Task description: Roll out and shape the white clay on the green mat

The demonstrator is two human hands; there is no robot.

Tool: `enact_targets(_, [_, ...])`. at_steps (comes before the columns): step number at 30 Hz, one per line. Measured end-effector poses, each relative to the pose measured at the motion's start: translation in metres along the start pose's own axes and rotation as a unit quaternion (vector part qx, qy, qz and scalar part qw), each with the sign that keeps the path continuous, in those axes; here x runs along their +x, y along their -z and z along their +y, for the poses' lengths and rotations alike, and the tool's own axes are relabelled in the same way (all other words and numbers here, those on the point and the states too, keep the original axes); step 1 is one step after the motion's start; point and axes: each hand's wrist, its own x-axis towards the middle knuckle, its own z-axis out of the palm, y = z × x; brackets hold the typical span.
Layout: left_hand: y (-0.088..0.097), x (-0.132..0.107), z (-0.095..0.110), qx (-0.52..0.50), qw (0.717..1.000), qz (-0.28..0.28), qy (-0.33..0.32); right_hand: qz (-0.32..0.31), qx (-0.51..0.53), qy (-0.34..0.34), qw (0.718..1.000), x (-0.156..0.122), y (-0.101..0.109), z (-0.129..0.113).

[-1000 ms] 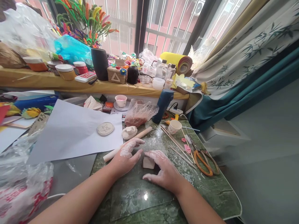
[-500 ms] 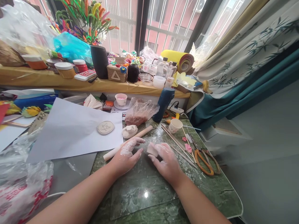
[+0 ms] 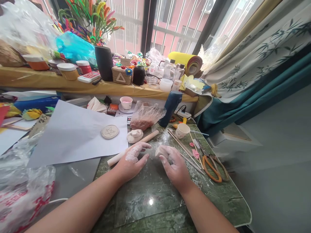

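Observation:
White smears cover both of my hands. My right hand (image 3: 173, 163) curls its fingers and thumb round a small pale lump of clay (image 3: 159, 151), just above a clear sheet (image 3: 145, 197) lying on the green table. To the left, my left hand (image 3: 134, 160) holds nothing; its fingers are apart and it rests beside the rolling pin (image 3: 152, 136), partly covering it. Behind the pin sits a larger lump of white clay (image 3: 135, 136). A round clay disc (image 3: 109, 132) with a star scored in it lies on white paper (image 3: 73, 139).
Scissors (image 3: 213, 168), thin wooden sticks (image 3: 184, 147) and a paper cup (image 3: 182, 130) stand or lie at the right. Farther back are a dark blue bottle (image 3: 170, 108) and a plastic bag with brown material (image 3: 143, 119). A crumpled plastic bag (image 3: 24, 194) is at the left.
My right fingers have shifted and closed more round the clay lump, which shows less and has turned. My left hand has stayed almost still.

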Motion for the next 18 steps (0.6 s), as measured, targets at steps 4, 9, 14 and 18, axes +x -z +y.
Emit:
enact_targets(4, [-0.0001,0.0005,-0.0005,-0.004,1.000,0.001,-0.007,-0.054,-0.022,0.017,0.998,0.0004,-0.0009,-0.0048])
enact_targets(9, [-0.0005,0.0011,-0.0015,0.002,1.000,0.002,-0.007,0.009,-0.036,-0.038,0.999,-0.0034,-0.0028,-0.0014])
enact_targets(14, [-0.0003,0.0008,-0.0058,0.007,1.000,-0.004,-0.011,-0.040,-0.056,0.023,0.997,-0.0021,-0.0033,-0.0043])
enact_targets(18, [0.0006,0.0012,-0.0053,0.004,1.000,0.000,-0.018,-0.099,-0.076,-0.008,0.992,0.0001,-0.0081,-0.0062])
